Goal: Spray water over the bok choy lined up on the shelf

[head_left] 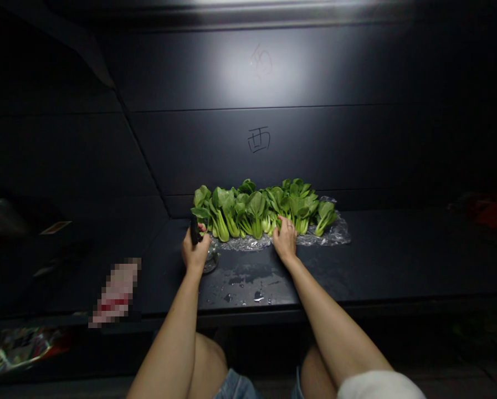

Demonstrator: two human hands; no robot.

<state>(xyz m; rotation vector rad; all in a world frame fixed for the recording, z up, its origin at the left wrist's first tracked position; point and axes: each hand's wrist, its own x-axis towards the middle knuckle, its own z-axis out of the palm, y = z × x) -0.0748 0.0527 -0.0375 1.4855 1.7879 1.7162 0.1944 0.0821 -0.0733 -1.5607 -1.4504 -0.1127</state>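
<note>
The bare left arm [171,332] and right arm [327,313] reach forward, slanting inward toward each other. The left hand [195,252] is curled in a grip, its back partly up. The right hand [286,242] points forward, back upward, fingers bent; whether they pinch is unclear. The hands are well apart, at nearly the same reach. Thighs [210,357] show between the arms.

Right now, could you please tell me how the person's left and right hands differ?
The left hand grips the black top of a clear bottle; the right hand touches the leafy greens. The left hand is at the greens' left end, while the right hand is right of their middle. Both are ungloved.
</note>
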